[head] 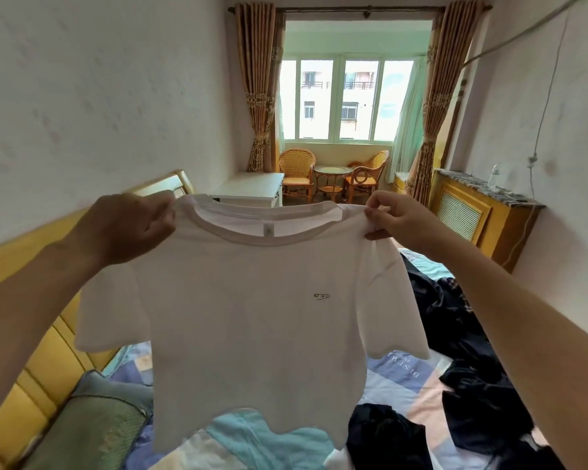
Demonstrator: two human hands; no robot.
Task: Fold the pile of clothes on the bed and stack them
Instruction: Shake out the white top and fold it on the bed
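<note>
Above bed point(404, 378), white T-shirt point(252, 310) in both hands

A window point(345, 96) at the far end of the room shows buildings outside. Brown curtains point(257, 86) hang at both sides of it, tied near the bottom. Under the window stand two wicker chairs point(296, 171) with a small round table point(331, 174) between them. A white desk point(252, 189) is near the left chair. On the right wall there is a wooden cabinet point(479, 218) with a stone top, and a plastic bottle point(494, 178) stands on it. A green pillow point(92, 425) lies against the yellow headboard point(31, 300).
</note>
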